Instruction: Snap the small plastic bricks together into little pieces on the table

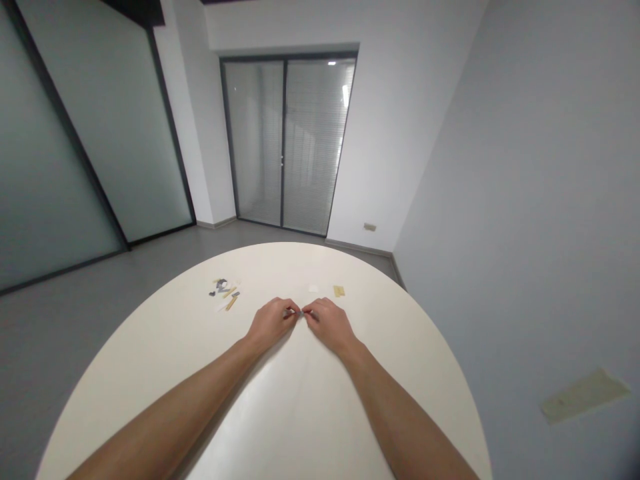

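Note:
Both my hands meet over the middle of a round white table (300,400). My left hand (273,321) and my right hand (330,320) pinch at the same spot, thumb and fingertips pressed together. Between the fingertips shows a tiny bluish-grey piece (301,313), too small to name and mostly covered by the fingers. Just beyond the right hand lie a yellowish flat piece (339,291) and a whitish, hardly visible piece (313,289).
At the table's far left lies a loose group of small dark, grey and white bits (223,285), with tan strips (231,303) beside them. Behind the table stand a glass door (283,143) and frosted panels (110,127). A grey wall (525,200) rises on the right.

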Motion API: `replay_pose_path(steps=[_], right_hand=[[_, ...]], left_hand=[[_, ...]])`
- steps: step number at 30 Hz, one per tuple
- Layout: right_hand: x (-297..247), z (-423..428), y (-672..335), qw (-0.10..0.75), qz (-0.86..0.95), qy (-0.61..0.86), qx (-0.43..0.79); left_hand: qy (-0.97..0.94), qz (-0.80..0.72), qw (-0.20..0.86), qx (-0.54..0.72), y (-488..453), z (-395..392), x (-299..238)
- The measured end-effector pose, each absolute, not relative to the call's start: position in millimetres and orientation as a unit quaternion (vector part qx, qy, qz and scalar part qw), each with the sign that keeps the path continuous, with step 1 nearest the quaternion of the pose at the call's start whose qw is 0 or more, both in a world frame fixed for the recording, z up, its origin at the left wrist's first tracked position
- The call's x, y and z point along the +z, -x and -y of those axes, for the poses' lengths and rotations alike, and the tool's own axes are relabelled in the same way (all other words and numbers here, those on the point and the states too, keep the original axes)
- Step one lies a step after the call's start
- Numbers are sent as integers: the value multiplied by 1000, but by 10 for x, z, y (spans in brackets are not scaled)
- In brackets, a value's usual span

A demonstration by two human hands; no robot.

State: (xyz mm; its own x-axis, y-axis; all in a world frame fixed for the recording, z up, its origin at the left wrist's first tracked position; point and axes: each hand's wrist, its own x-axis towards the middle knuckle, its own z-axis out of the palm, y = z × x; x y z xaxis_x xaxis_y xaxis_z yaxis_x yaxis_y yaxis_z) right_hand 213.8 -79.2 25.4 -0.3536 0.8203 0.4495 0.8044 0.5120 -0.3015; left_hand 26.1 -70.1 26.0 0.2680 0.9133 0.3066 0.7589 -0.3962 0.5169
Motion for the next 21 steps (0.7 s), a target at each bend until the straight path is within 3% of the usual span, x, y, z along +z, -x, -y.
replay_pose_path(steps=[21], right_hand=[[301,810,-2155,274,833,481,20]], left_hand=[[-799,-516,121,283,-242,712,275]])
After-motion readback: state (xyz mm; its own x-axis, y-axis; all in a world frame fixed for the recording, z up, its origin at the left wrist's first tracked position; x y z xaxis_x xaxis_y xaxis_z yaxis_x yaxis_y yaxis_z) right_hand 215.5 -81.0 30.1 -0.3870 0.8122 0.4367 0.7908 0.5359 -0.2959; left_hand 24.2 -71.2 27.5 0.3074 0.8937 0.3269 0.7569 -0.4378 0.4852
